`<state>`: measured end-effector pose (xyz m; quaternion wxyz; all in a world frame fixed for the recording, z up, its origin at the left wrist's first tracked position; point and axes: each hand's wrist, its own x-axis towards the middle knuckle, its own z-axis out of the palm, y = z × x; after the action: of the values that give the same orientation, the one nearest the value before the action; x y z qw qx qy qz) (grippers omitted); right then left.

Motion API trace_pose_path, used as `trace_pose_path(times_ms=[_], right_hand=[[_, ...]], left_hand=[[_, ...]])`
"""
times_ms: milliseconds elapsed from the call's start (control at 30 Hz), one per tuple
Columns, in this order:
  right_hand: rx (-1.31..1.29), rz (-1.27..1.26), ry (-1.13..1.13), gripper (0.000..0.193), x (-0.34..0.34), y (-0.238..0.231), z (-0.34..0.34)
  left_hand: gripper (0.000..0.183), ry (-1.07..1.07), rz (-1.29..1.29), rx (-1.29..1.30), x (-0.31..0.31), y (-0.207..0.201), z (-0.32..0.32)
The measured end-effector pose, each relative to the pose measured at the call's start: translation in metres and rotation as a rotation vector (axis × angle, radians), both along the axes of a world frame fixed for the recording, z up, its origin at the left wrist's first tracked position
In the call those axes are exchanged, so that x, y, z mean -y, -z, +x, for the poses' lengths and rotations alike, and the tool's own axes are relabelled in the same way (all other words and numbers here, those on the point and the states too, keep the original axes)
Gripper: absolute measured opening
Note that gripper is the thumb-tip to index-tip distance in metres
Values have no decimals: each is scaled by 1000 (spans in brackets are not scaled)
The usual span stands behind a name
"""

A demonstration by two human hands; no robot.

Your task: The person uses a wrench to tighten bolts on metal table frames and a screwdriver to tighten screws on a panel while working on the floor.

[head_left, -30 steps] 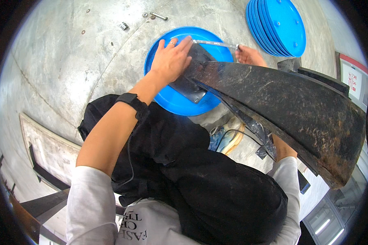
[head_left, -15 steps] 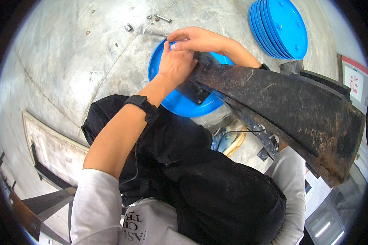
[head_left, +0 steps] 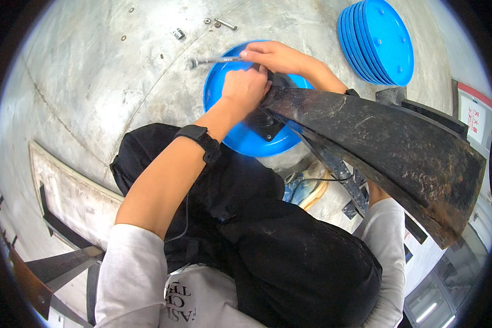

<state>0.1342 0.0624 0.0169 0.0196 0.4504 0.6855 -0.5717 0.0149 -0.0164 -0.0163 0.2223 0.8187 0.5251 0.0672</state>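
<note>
A big, dark, bent metal piece [head_left: 377, 120] stands in the way on the right. It runs from the blue round plate [head_left: 214, 90] out to the far right and hides the middle of the right arm, which goes behind it. The right hand [head_left: 272, 57] pinches one end of a silver wrench [head_left: 218, 59], above the far side of the blue plate. The wrench's other end points left, past the plate's rim, and looks blurry. The left hand [head_left: 245, 88] is just nearer, with bent fingers, by a flat black metal plate [head_left: 269, 130] that sits on the blue one. I can't tell what its fingertips close on.

Far to the left of the blue plate lie a small metal tube [head_left: 179, 34], a nut [head_left: 207, 21] and a long bolt [head_left: 226, 24]. More to the left are two little rings [head_left: 123, 38]. At the far right is a leaning stack of blue plates [head_left: 388, 44], apart from the hands.

The widest bit of floor is on the left. The near rim of the blue plate is close to the person's black trousers [head_left: 311, 257].

The floor [head_left: 104, 98] is grey, shiny and marked, with thin lines. A pale board [head_left: 74, 188] is at the near left. A white box with a red top [head_left: 474, 115] is at the right edge.
</note>
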Motion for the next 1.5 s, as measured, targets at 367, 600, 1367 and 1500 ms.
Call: trace_pose_path(times_ms=[367,600,1367,1500], right_hand=[[-131,169,192,24,3,16,30],[-39,186,341,21,11,23,53],[19,396,76,26,8,36,46],[24,438,93,25,8,43,40]], left_hand=[[26,-17,-38,-2,-9,-9,2],[43,-61,265,37,-9,1,-14],[15,-209,-180,103,-9,19,-33],[17,-202,-142,123,-5,19,-38]])
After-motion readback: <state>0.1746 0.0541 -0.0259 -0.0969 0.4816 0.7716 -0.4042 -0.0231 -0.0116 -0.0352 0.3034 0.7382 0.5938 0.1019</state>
